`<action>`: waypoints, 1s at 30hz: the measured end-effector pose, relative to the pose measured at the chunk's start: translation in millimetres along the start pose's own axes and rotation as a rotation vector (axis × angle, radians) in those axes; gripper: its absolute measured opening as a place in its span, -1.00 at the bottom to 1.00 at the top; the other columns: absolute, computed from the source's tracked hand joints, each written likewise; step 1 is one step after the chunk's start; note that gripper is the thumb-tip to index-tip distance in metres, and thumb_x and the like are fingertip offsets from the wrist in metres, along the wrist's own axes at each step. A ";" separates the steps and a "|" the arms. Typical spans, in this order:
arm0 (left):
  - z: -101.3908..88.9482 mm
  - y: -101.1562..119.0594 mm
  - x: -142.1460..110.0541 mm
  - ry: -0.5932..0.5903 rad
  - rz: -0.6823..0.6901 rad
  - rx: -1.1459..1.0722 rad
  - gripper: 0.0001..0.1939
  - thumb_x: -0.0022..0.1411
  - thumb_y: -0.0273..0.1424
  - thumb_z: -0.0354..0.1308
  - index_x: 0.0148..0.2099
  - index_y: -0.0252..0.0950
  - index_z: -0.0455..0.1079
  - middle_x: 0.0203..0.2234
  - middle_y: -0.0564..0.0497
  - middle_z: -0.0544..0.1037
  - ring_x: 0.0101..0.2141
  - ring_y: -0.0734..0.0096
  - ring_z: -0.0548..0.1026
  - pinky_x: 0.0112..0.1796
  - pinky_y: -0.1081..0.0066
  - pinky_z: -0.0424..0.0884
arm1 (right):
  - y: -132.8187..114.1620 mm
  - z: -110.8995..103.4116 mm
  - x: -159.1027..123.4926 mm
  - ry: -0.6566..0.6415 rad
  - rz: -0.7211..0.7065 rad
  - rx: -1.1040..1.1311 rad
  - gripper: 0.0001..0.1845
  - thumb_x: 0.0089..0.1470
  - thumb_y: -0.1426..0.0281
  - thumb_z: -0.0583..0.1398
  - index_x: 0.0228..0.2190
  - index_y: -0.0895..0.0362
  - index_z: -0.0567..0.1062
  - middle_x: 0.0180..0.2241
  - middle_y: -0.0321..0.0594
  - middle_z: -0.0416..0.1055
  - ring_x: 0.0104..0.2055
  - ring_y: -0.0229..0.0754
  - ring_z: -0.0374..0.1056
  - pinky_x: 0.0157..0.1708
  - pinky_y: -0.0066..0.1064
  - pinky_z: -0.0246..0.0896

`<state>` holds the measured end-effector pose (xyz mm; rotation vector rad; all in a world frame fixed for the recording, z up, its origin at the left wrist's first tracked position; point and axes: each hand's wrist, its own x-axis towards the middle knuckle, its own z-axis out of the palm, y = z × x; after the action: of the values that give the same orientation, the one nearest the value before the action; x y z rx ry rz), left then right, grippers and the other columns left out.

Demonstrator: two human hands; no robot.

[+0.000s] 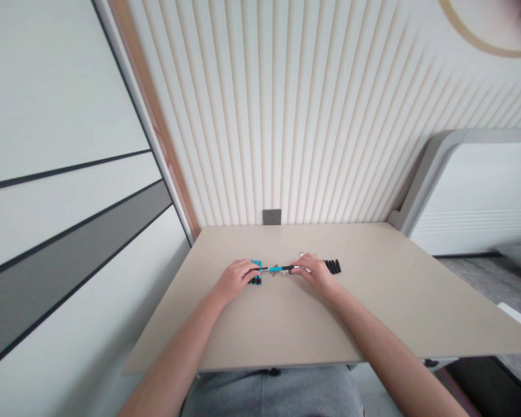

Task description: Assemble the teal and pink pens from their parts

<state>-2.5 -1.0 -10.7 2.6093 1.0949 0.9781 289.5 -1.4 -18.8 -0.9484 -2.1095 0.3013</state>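
Left hand (234, 278) and right hand (312, 273) clamped on opposite ends of slim teal-and-black pen (280, 269), mid-frame above beige desk (399, 301); two-ended hold keeps it level. Small blue pieces (256, 272) bunched under left fingertips, black pieces (332, 266) just beyond right hand.

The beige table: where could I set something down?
The beige table is bare right of the black pieces and left of the left hand. It's crowded mid-table, where that hand and the right hand hold a teal-and-black pen beside the teal pieces.

Beige desk (417, 301) against ribbed wall panelling (312, 116); grey wall socket (271, 216) just above.
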 end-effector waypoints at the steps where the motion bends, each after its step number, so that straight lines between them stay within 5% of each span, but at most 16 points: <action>1: 0.2 -0.5 -0.3 0.002 0.006 0.006 -0.74 0.37 -0.25 0.02 -0.17 -0.25 0.47 -0.34 -0.02 0.57 -0.27 0.35 0.50 -0.18 0.35 0.39 | 0.7 -0.4 -0.3 -0.016 -0.003 -0.016 -0.70 0.23 0.18 0.12 -0.31 0.08 0.58 -0.41 -0.19 0.51 -0.29 -0.13 0.33 -0.21 -0.27 0.17; 11: 2.3 -0.6 -0.1 0.059 0.066 0.041 -0.84 0.36 -0.33 0.05 -0.12 -0.24 0.41 -0.27 -0.03 0.53 -0.22 0.35 0.48 -0.16 0.34 0.41 | -11.6 -2.5 0.1 -0.125 0.015 -0.053 -0.59 0.32 0.26 -0.01 -0.45 0.12 0.50 -0.48 -0.22 0.44 -0.35 -0.18 0.30 -0.23 -0.32 0.13; 23: 1.7 -1.1 -0.9 0.195 0.123 0.140 -0.84 0.36 -0.33 0.05 -0.12 -0.24 0.43 -0.26 -0.05 0.54 -0.23 0.33 0.49 -0.18 0.30 0.43 | -13.4 -0.5 0.1 -0.154 -0.102 0.014 -0.70 0.28 0.30 0.05 -0.14 0.10 0.55 -0.27 -0.09 0.50 -0.20 -0.12 0.37 -0.14 -0.27 0.25; 30: -3.9 5.6 1.9 0.156 0.053 0.127 -0.78 0.36 -0.31 0.04 -0.01 -0.23 0.38 -0.19 -0.07 0.53 -0.18 0.28 0.48 -0.13 0.26 0.41 | -17.8 1.2 0.5 -0.173 -0.075 -0.044 -0.73 0.27 0.33 0.06 -0.16 0.09 0.54 -0.29 -0.12 0.49 -0.21 -0.13 0.37 -0.16 -0.28 0.26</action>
<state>-0.7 -4.2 -4.6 2.7132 1.1648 1.1786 279.0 -13.3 -10.6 -0.8938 -2.3125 0.3091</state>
